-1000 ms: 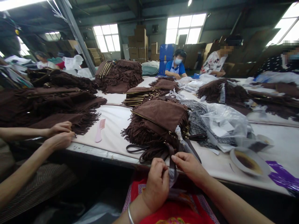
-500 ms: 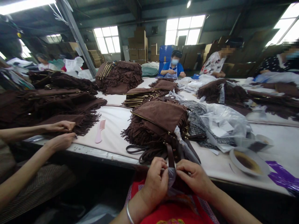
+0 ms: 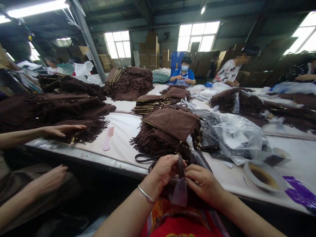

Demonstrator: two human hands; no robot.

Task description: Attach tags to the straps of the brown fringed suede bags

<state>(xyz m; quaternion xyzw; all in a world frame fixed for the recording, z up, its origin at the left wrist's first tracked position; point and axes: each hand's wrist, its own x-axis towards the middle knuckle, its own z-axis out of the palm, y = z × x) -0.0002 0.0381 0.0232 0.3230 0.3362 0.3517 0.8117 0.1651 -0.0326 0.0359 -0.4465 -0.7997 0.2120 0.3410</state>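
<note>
A dark brown bag strap hangs down in front of me, its lower end inside a clear plastic sleeve. My left hand pinches the strap near its upper part, with the thumb on its face. Closed at the strap's right edge, just by the sleeve's top, is my right hand; its fingertips are partly hidden. Beyond my hands lies a brown fringed bag with a gold zip, on the table's near side. A thin dark loop strap sticks out at its left.
A co-worker's hand lies over fringed bags on the left. A pink comb is on the white table. To the right are crumpled clear plastic, a tape roll and purple film. Other people sit across.
My left hand has moved up the strap from the sleeve's top, and the sleeve now hangs in fuller view. The co-worker's two hands have moved apart, one dropping below the table edge.
</note>
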